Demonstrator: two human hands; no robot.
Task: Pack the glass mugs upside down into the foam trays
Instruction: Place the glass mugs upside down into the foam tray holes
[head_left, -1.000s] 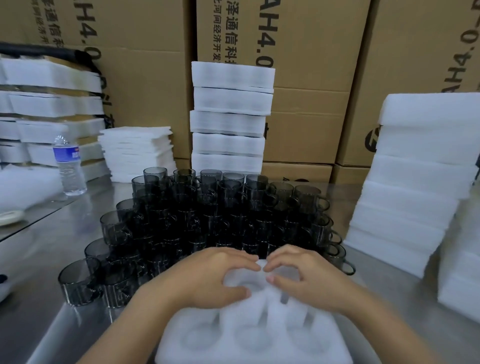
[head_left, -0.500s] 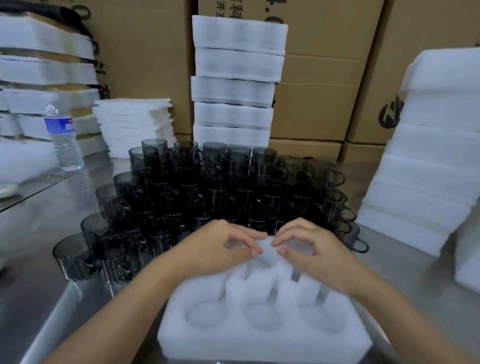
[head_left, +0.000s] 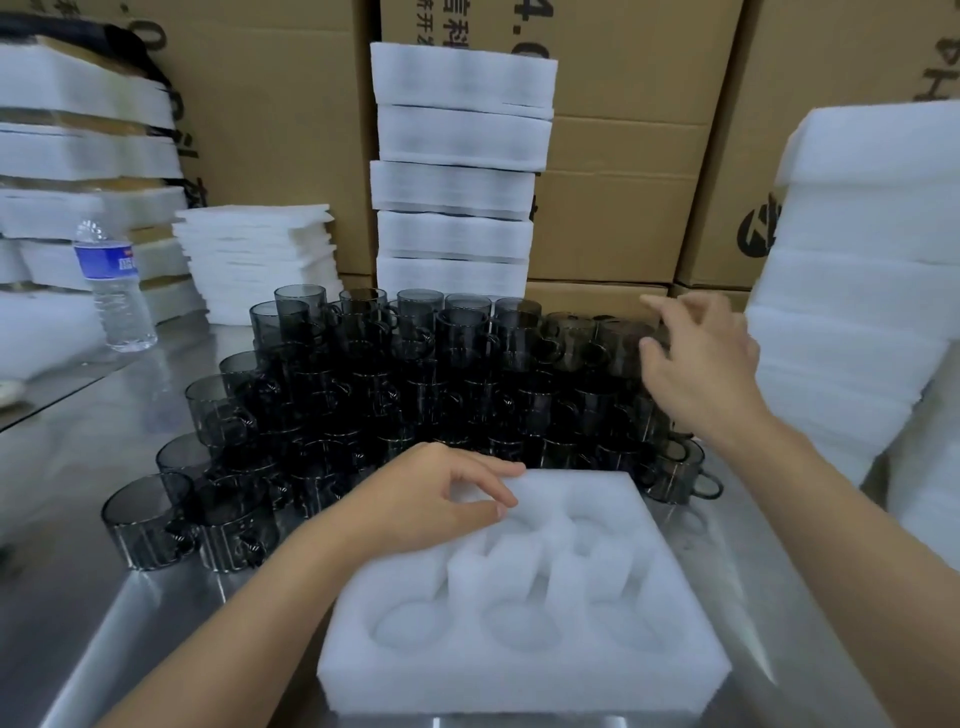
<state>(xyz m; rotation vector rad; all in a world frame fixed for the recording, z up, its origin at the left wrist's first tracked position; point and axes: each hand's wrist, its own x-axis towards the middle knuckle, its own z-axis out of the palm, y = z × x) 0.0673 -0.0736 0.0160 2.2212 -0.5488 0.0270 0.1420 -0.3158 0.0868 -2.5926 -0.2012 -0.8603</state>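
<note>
Here, left hand (head_left: 431, 499) on foam tray (head_left: 519, 675) (mugs (head_left: 415, 374) beyond).

The glass mugs (head_left: 415, 395) stand packed wall to wall, so they can be reached only from above or at the outer rows. Left of them the steel table (head_left: 78, 467) lies open. At right, a foam stack (head_left: 857, 338) narrows the passage.

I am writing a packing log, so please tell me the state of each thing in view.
foam tray: lies flat on the table, all pockets empty
glass mugs: upright, mouths up, crowded behind the tray
left hand: open, rests on the tray's far left corner
right hand: open, reaching over the far right mugs, holds nothing
water bottle: upright at the left
foam stack: piled behind the mugs
</note>
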